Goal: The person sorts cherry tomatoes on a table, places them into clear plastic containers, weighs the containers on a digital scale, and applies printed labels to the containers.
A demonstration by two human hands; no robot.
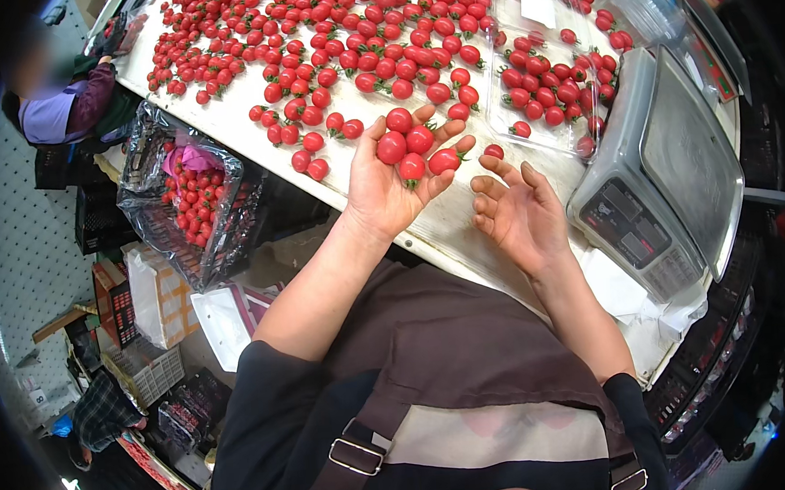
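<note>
Several red cherry tomatoes (410, 141) rest in my left hand (379, 185), palm up with the fingers curled around them. Some of these tomatoes keep their green calyxes. My right hand (522, 217) is raised beside it, palm turned inward and fingers loosely bent, with nothing in it. Just beyond its fingertips lies a single cherry tomato (493, 151) on the white table (459, 234). A clear plastic clamshell box (492, 114) stands farther off to the right, with a cluster of cherry tomatoes (545, 87) in it. Many loose cherry tomatoes (366, 41) spread over the far part of the table.
A digital scale (634, 223) with a steel pan (694, 159) stands at the right. Stacked clear containers (640, 1) lie behind it. Left of the table, a crate lined with black plastic (225, 161) holds tomatoes. Another person (64, 110) works at the far left.
</note>
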